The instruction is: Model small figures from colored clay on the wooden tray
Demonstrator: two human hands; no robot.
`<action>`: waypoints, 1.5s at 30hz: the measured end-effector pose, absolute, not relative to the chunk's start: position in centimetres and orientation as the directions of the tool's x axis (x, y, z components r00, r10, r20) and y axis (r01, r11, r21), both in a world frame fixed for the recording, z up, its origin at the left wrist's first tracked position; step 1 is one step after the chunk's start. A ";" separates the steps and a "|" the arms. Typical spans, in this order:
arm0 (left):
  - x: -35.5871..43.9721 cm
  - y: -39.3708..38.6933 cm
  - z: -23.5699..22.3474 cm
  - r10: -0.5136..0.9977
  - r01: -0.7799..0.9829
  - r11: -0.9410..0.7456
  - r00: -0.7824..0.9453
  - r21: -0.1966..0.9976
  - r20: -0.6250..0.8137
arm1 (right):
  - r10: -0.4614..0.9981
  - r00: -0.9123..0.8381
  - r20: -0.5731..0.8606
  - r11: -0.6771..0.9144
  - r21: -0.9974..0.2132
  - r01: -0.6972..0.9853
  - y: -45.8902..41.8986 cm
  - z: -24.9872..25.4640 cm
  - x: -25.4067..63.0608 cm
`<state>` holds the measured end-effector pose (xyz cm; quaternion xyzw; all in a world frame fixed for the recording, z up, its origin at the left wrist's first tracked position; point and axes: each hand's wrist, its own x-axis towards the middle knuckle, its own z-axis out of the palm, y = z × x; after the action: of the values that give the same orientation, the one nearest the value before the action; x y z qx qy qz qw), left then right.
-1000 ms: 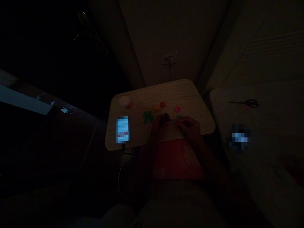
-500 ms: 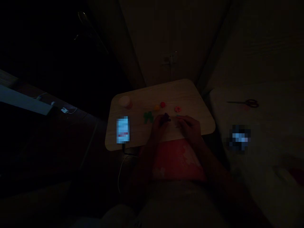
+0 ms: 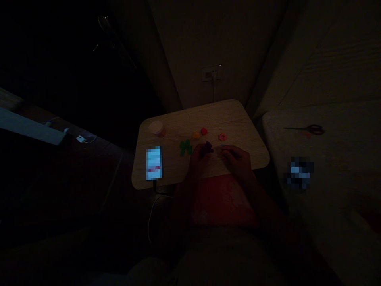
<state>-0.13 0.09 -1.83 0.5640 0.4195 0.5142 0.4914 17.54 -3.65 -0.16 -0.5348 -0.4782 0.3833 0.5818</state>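
Observation:
My left hand [image 3: 199, 159] is closed on a small dark purple piece [image 3: 208, 147] with rounded lobes, held over the table's near side. To its right, my right hand [image 3: 238, 159] pinches a tiny light-blue piece [image 3: 222, 145] at its fingertips; its shape is too dark to make out. A pink flower-shaped piece [image 3: 222, 137] lies just beyond the right hand. Farther back are a red round piece [image 3: 204, 131] and a yellow piece [image 3: 195, 136]. Left of my left hand rests a green piece [image 3: 186, 147] with several lobes.
The small wooden table [image 3: 172, 174] has rounded corners. On its left stand a lidded tub [image 3: 157, 128] and a lit phone [image 3: 154, 163] with a cable. Scissors [image 3: 311, 129] and a pixelated device [image 3: 300, 172] lie on the pale surface at right. A wall socket [image 3: 212, 74] is behind.
Both hands stay nearly in place with their pieces. The right fingers have shifted very slightly. The wall and table look a little brighter, while the red cloth below looks darker.

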 end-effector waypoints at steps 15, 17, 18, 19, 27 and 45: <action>-0.1 0.2 -2.0 0.982 -0.054 -0.144 0.117 0.988 0.150 | 0.951 0.254 0.176 0.158 -0.984 0.086 -3.7 -0.7 17.7; -0.1 0.2 -1.9 0.981 -0.055 -0.147 0.120 0.988 0.153 | 0.951 0.242 0.192 0.173 -0.980 0.097 -3.7 -0.7 17.8; 0.0 0.2 -1.9 0.981 -0.055 -0.147 0.123 0.988 0.153 | 0.952 0.233 0.198 0.180 -0.979 0.099 -3.7 -0.7 17.8; 0.0 0.2 -1.9 0.980 -0.056 -0.145 0.127 0.988 0.151 | 0.953 0.223 0.206 0.188 -0.977 0.102 -3.7 -0.7 17.8; 0.0 0.0 -1.4 0.982 -0.055 -0.139 0.122 0.989 0.144 | 0.934 0.168 0.315 0.285 -0.941 0.181 -3.7 -0.1 18.1; 0.0 0.0 -1.6 0.983 -0.053 -0.133 0.117 0.990 0.139 | 0.948 0.237 0.210 0.180 -0.973 0.144 -3.7 -0.2 17.9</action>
<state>-0.04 0.01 -1.63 0.5508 0.4225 0.5131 0.5049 17.94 -3.72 -0.22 -0.5364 -0.5092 0.3496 0.5751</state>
